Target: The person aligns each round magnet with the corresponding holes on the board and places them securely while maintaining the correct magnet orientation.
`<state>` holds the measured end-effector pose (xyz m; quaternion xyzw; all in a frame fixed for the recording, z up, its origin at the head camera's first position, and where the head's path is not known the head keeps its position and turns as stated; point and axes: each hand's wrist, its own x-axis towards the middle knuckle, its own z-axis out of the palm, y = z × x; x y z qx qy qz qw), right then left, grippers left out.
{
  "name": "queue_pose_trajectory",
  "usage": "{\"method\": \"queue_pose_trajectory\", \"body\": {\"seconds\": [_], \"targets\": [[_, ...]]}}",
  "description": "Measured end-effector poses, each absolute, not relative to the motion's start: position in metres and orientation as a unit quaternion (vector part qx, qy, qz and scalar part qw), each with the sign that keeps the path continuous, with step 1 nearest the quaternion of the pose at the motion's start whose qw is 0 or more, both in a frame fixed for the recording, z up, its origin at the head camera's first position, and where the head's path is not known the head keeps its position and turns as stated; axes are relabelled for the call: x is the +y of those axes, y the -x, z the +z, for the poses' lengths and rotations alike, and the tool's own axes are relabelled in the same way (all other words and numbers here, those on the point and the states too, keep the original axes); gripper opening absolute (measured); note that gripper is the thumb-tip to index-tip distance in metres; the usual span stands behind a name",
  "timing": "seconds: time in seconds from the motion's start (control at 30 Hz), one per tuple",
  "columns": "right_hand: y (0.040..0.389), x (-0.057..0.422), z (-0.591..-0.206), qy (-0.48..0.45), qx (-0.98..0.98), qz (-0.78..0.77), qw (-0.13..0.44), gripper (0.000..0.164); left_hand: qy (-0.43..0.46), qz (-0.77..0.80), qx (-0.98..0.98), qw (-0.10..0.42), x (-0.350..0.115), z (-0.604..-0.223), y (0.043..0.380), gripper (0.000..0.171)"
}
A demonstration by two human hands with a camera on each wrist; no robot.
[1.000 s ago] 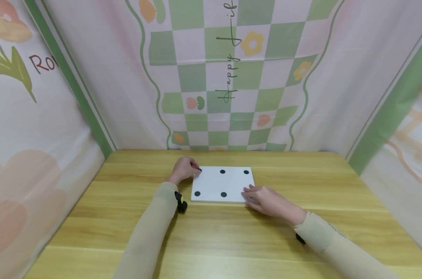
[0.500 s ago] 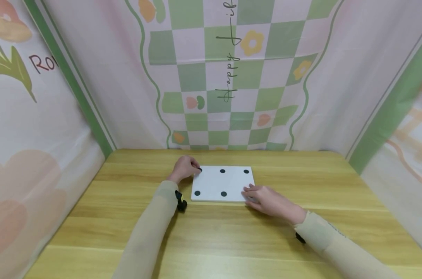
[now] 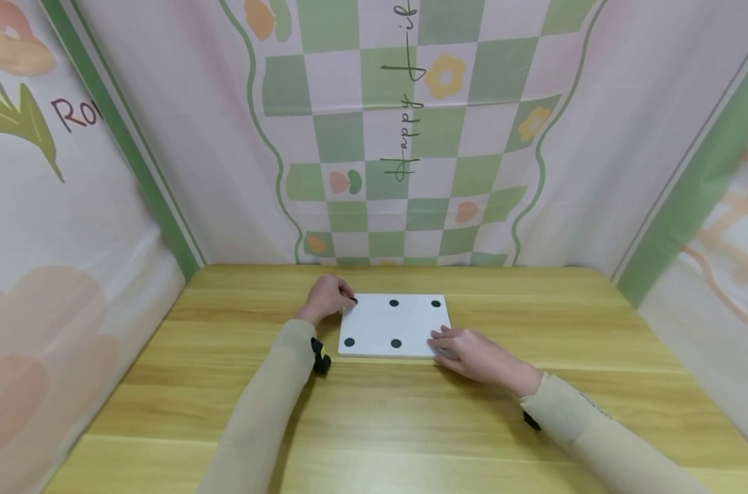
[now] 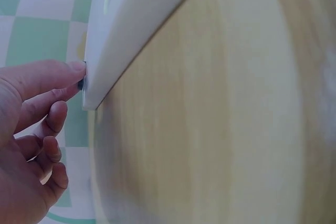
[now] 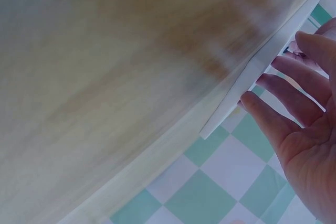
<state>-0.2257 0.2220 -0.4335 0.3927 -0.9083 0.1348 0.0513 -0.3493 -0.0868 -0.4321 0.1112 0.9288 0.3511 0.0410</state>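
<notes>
A white rectangular board [image 3: 374, 321] lies flat on the wooden table, with several round black discs on its top, one being the near middle disc [image 3: 396, 344]. At the board's far left corner, my left hand [image 3: 326, 300] pinches a small black disc [image 4: 81, 84] between thumb and index finger, right against the surface; its other fingers are loosely bent. My right hand [image 3: 475, 358] rests its fairly straight fingertips on the near right corner of the board. The right wrist view shows those fingers [image 5: 294, 95] along the board's edge; whatever lies under them is mostly hidden.
The wooden table [image 3: 374, 425] reaches out around the board on all sides. Behind it hangs a green and white checked curtain [image 3: 386, 137], with printed fabric at both sides. A black wrist camera [image 3: 320, 357] sits at the left cuff.
</notes>
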Motion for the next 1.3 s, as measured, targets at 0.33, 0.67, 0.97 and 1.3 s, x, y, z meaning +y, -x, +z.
{"method": "queue_pose_trajectory", "body": {"seconds": [0.33,0.67,0.97,1.3], "targets": [[0.2266,0.2225,-0.4341,-0.395,-0.907,0.136,0.055,0.029,-0.117,0.342,0.932,0.038,-0.0854,-0.4328,0.3507,0.009],[0.2265,0.2230,-0.4340,-0.388,-0.910,0.136,0.046,0.030,-0.130,0.332,0.934,0.020,-0.0848,-0.4354,0.3530,0.008],[0.2256,0.2224,-0.4344,-0.404,-0.903,0.132,0.061,0.029,-0.134,0.325,0.936,0.020,-0.0856,-0.4358,0.3509,0.011],[0.2260,0.2233,-0.4348,-0.399,-0.905,0.136,0.055,0.030,-0.165,0.269,0.949,-0.018,-0.0864,-0.4321,0.3483,0.015]]}}
